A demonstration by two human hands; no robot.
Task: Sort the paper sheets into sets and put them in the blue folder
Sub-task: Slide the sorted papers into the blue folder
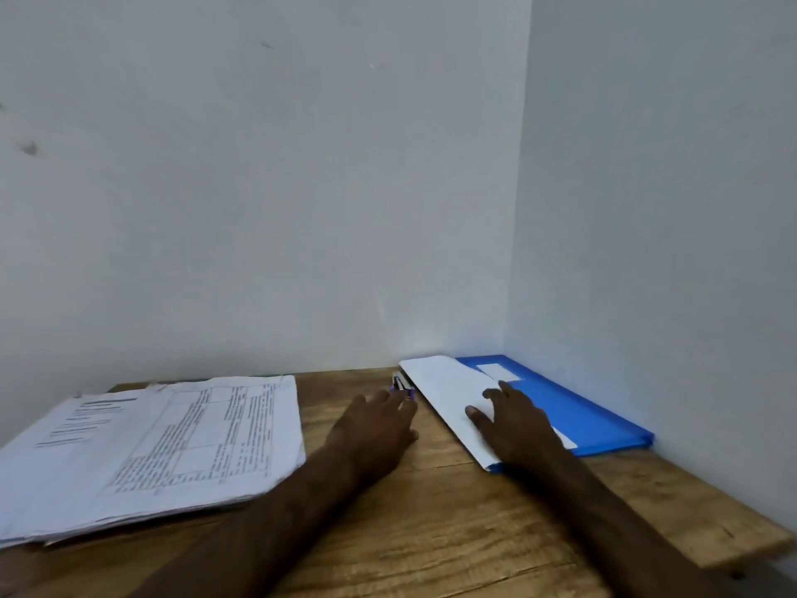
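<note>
Wooden table (431,533), blue folder (582,410) (corner), white walls (302,187)

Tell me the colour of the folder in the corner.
The folder is bright blue; the head view shows it.

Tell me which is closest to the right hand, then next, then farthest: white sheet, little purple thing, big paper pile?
1. The white sheet: under the right hand, touching it.
2. The little purple thing: to the left, just past the sheet's edge.
3. The big paper pile: far over on the left side.
</note>
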